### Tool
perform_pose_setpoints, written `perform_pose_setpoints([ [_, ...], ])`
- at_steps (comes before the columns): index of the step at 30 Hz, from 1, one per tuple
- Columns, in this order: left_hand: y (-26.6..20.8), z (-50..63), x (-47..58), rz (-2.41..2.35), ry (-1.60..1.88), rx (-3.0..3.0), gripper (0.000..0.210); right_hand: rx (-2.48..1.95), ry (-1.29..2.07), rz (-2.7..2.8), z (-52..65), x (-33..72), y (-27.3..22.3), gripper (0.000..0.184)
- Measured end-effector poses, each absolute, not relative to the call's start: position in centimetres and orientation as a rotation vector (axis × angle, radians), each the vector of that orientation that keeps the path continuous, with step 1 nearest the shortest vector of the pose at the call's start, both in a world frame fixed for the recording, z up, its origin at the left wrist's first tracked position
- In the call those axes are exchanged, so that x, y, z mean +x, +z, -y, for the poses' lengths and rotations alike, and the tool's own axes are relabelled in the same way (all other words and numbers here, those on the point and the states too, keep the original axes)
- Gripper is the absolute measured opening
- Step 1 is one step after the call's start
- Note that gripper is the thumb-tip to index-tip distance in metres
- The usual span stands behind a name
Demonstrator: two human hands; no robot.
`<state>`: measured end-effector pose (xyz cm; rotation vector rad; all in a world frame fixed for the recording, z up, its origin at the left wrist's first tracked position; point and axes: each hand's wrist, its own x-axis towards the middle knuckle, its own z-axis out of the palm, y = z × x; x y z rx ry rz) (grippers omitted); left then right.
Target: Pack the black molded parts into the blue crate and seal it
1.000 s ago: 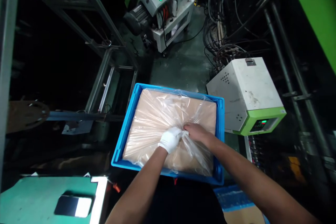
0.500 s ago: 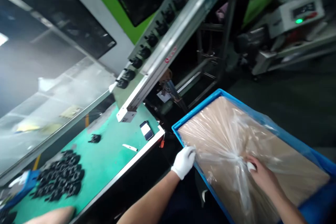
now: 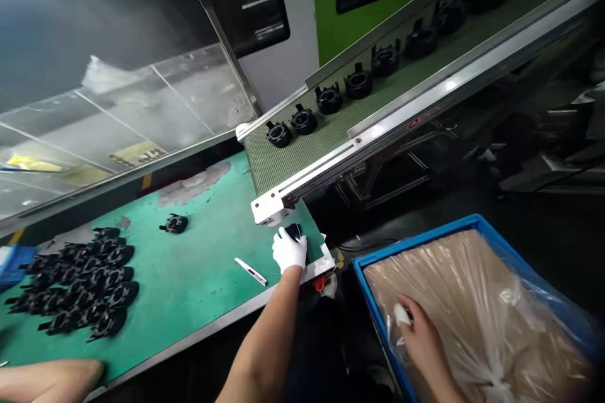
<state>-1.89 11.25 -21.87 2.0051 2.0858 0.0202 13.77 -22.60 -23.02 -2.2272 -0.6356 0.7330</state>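
Note:
My left hand (image 3: 289,252), in a white glove, is at the table's right corner with its fingers closed over a dark phone (image 3: 293,231), which it partly covers. A white utility knife (image 3: 251,271) lies on the green tabletop to the left of that hand. My right hand (image 3: 423,337) is bare apart from a white cover on one digit. Its fingers are curled in close over the left side of the clear plastic bag (image 3: 472,302); whether they pinch anything is hidden. Gathered plastic lies over brown board inside a blue crate (image 3: 425,240).
A sloping conveyor (image 3: 302,157) carries a row of black ring-shaped plastic parts (image 3: 329,99) down to the green table (image 3: 203,277). One loose black part (image 3: 176,223) lies mid-table, beside a heap of similar parts (image 3: 85,283). Another person's forearm (image 3: 51,378) rests at lower left.
The view has swung left. My left hand has gone from the crate's edge to the phone on the table. My right hand has left the bag's gathered middle for its left side.

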Motion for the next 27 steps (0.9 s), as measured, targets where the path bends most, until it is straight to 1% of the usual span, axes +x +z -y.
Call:
perform_pose_setpoints([
  [3,-23.1,-13.1,-1.2,-2.125,-0.038,1.997,0.053,-2.143,0.815,0.765,15.5,12.1,-22.5,0.045],
  [6,-23.3,-14.3,-1.4,-2.129,-0.075,2.002,0.048,-2.114,0.861,0.796,11.0,11.0,-21.9,0.045],
  [9,-22.7,-16.2,-2.5,-2.11,-0.086,2.011,0.044,-2.112,0.917,0.773,8.0,10.6,-21.8,0.038],
  [12,-21.8,-18.5,-3.7,-2.014,-0.044,2.077,0.043,-2.108,1.007,0.738,4.6,11.0,-22.9,0.029],
  [15,-20.9,-19.3,-4.4,-1.8,0.046,2.205,0.044,-2.095,1.122,0.686,0.1,12.2,-25.3,0.029],
  [18,-20.0,-17.0,-4.7,-1.508,0.121,2.306,0.043,-2.057,1.265,0.612,-4.2,13.4,-28.0,0.029],
  [21,-19.1,-11.6,-5.3,-1.273,0.136,2.307,0.04,-1.988,1.392,0.531,-6.4,14.0,-29.6,0.025],
  [23,-18.6,-7.7,-5.9,-1.157,0.116,2.251,0.039,-1.941,1.429,0.455,-6.4,14.1,-29.9,0.024],
  [25,-18.1,-4.5,-6.4,-1.054,0.091,2.159,0.044,-1.893,1.423,0.355,-5.4,14.4,-29.5,0.024],
  [27,-17.9,-3.1,-6.6,-0.977,0.08,2.041,0.042,-1.832,1.385,0.242,-3.9,14.9,-28.8,0.026],
])
